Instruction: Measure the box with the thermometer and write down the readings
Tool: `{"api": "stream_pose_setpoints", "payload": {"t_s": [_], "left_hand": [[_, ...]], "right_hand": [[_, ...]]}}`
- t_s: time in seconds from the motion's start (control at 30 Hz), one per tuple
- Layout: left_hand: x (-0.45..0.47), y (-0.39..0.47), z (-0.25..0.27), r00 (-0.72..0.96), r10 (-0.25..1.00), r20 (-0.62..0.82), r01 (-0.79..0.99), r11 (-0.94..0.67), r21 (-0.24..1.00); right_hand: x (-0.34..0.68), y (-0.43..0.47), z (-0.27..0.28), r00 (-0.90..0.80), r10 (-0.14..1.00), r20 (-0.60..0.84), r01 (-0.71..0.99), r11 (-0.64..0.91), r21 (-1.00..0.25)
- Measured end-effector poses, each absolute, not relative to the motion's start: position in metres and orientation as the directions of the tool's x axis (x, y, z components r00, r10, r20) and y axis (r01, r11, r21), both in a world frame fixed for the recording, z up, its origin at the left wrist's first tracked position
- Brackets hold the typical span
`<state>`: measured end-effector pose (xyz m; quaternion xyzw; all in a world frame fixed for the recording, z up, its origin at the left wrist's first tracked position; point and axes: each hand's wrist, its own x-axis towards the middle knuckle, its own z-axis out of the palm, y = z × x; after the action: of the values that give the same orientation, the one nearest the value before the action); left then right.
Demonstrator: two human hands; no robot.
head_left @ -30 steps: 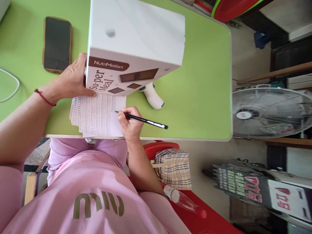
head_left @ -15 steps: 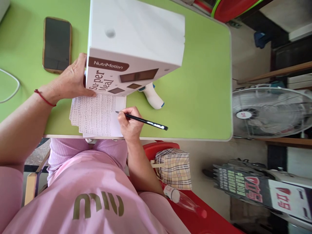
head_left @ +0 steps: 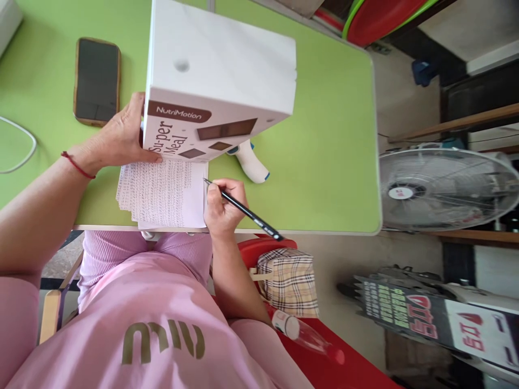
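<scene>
My right hand (head_left: pixel 225 208) pinches a black pen (head_left: pixel 251 214), its tip over the blank right margin of a stack of paper sheets (head_left: pixel 162 194) filled with handwritten lines. My left hand (head_left: pixel 126 132) is wrapped round the left edge of a white box (head_left: pixel 219 54) marked "NutriMotion Super Meal", thumb on the printed face near the sheets. The box stands just beyond the papers and hides whatever is directly behind it. Part of a white device with blue ends (head_left: pixel 252 163) shows beside the box, its far end hidden.
A phone in a brown case (head_left: pixel 97 81) and a white cable (head_left: pixel 28 141) lie on the green table (head_left: pixel 332 162). To the right are a fan (head_left: pixel 405 189) and a red chair (head_left: pixel 344 359) bearing a plaid bag (head_left: pixel 290 281) and a plastic bottle (head_left: pixel 308 335).
My right hand has shifted right, moving the pen tip from near the written lines to the right margin. The pen's rear end has dropped toward me. My left hand still grips the box.
</scene>
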<state>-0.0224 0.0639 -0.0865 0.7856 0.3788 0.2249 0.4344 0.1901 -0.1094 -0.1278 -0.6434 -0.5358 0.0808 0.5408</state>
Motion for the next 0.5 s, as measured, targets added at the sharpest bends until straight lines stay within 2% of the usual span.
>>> {"api": "stream_pose_setpoints", "payload": {"t_s": [0.1, 0.17, 0.37, 0.5], "left_hand": [[-0.023, 0.065, -0.087, 0.679, 0.728, 0.097, 0.434, -0.504, 0.747], [-0.024, 0.066, -0.088, 0.690, 0.712, 0.128, 0.424, -0.542, 0.726], [-0.025, 0.067, -0.100, 0.620, 0.765, 0.177, 0.386, -0.493, 0.780], [-0.025, 0.065, -0.101, 0.579, 0.793, 0.191, 0.400, -0.480, 0.781]], "right_hand": [[0.199, -0.111, -0.120, 0.309, 0.776, 0.550, 0.706, 0.201, -0.679], [0.208, -0.112, -0.118, 0.225, 0.795, 0.564, 0.772, 0.208, -0.601], [0.232, -0.105, -0.132, 0.131, 0.887, 0.442, 0.871, 0.109, -0.478], [0.234, -0.095, -0.141, 0.086, 0.895, 0.438, 0.897, 0.122, -0.425]]}}
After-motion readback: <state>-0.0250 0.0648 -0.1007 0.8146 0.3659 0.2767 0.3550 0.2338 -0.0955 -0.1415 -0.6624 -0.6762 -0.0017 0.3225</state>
